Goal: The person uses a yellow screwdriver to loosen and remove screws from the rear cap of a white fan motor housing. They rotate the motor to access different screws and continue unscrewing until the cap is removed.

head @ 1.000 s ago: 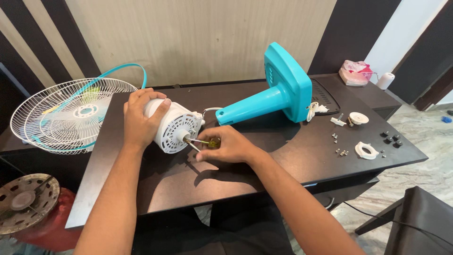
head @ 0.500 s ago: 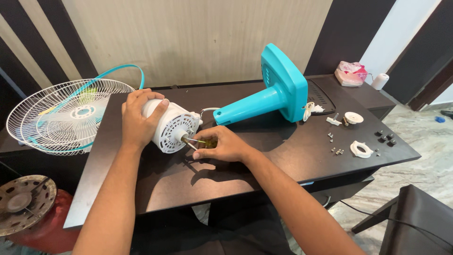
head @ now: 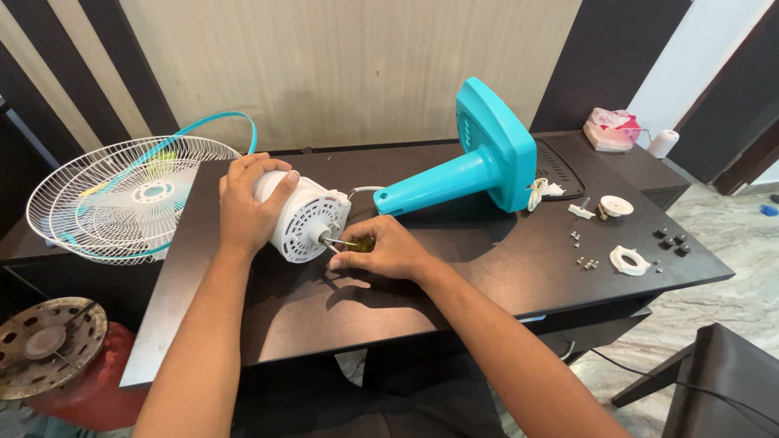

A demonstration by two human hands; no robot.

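A white fan motor housing (head: 310, 221) lies on its side on the dark table (head: 487, 276), joined to a teal stand and base (head: 479, 166). My left hand (head: 247, 203) grips the housing from above and behind. My right hand (head: 381, 250) is closed around a small screwdriver (head: 350, 242) with a yellow-green handle. Its metal tip rests against the vented front face of the housing, beside the shaft.
A white wire fan grille (head: 122, 199) with a teal rim lies at the table's left edge. Loose screws (head: 586, 261), white plastic rings (head: 630, 259) and black knobs (head: 672, 242) sit at the right. A perforated metal disc (head: 45, 345) lies on the floor at left.
The view has shifted slightly. Both hands stay on the motor housing, with the screwdriver still at its front face.
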